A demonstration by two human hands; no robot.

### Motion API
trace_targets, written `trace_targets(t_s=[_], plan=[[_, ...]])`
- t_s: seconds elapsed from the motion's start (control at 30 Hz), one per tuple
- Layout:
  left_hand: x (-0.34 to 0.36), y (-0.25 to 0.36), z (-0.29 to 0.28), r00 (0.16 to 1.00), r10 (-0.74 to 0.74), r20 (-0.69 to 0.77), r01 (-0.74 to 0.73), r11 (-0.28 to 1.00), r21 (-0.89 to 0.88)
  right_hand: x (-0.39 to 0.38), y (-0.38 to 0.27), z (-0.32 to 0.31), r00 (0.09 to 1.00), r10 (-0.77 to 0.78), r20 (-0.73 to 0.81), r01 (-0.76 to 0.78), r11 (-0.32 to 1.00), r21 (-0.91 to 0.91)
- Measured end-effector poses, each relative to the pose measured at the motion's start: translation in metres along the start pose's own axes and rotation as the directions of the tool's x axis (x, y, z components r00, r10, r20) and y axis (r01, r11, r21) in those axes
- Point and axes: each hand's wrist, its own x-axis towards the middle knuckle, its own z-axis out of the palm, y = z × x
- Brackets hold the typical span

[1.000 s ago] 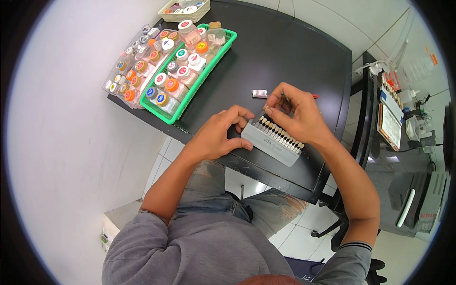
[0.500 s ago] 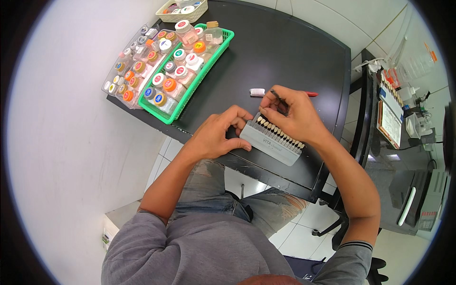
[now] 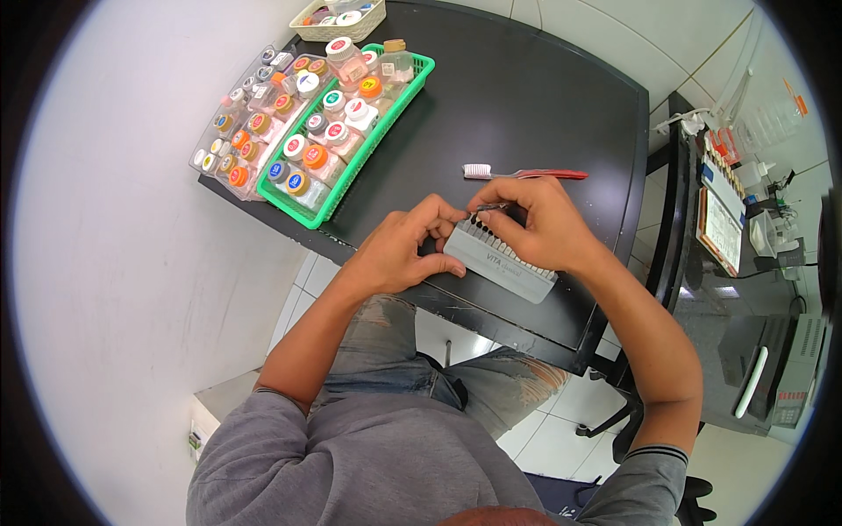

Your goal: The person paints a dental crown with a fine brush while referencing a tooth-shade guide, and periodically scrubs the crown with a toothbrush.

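My left hand (image 3: 412, 244) grips the left end of a grey shade guide holder (image 3: 513, 279) on the black table, thumb along its front and fingers curled at its side. A row of tooth-shaped tabs stands in the holder, partly hidden by my right hand (image 3: 531, 223). That hand pinches a small dark-handled tab (image 3: 490, 207) at the row's left end, its fingertips close to my left forefinger. Behind both hands lies a red-handled toothbrush (image 3: 548, 174) with white bristles.
A green basket (image 3: 419, 72) of jars sits at the left beside a clear tray (image 3: 206, 145) of smaller jars. A cream basket (image 3: 311, 24) stands at the back. To the right, a dark counter (image 3: 706, 337) carries a case of tabs (image 3: 719, 228), containers and a grey appliance (image 3: 794, 368).
My right hand has come down onto the left end of the tab row with the tab, now covering more tabs and uncovering the toothbrush handle. My left hand has barely moved.
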Motion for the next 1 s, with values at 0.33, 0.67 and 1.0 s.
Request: trace_targets(t_s=[0.33,0.67,1.0], plan=[[0.000,-0.004,0.003,0.999,0.011,-0.046,-0.013,0.999,-0.037,0.000,0.003,-0.001,0.993,-0.025,-0.112,0.019,0.998,-0.060],[-0.001,-0.005,0.004,0.999,0.008,-0.040,-0.008,1.000,0.006,-0.001,0.003,0.003,0.988,-0.133,-0.077,0.124,0.986,-0.108],[0.001,-0.012,0.008,0.996,0.034,-0.077,-0.037,0.999,-0.038,0.000,-0.002,0.006,0.986,0.051,-0.160,-0.069,0.991,-0.112]])
